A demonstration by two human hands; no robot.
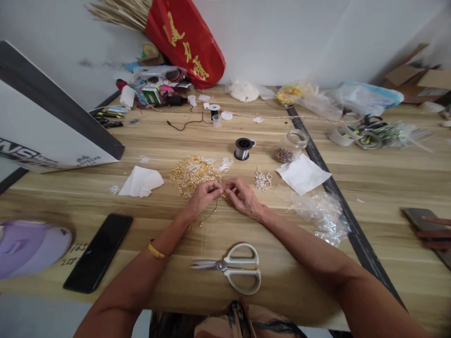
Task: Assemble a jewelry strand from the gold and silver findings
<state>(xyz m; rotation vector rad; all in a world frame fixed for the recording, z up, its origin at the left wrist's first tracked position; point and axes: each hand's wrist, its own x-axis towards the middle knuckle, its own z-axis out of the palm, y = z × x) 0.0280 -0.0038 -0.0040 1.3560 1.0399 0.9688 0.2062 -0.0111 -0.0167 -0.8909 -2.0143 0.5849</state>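
My left hand (pixel 207 196) and my right hand (pixel 243 197) meet fingertip to fingertip over the wooden table, both pinched closed. From the left fingers a thin gold beaded chain (pixel 211 215) trails down onto the wood. What sits between the right fingertips is too small to make out. Just beyond my left hand lies a loose pile of gold and clear beaded strands (pixel 190 174). To the right of my right hand is a small cluster of silvery pieces (pixel 262 180). Scissors (pixel 225 266) with pale handles lie nearer to me, blades pointing left.
A spool of wire (pixel 243 148) and a glass jar of beads (pixel 291 146) stand behind my hands. White papers (pixel 141 181) flank them, with clear plastic bags (pixel 322 213) at right. A black phone (pixel 98 253) lies front left; a large box (pixel 52 112) stands behind it.
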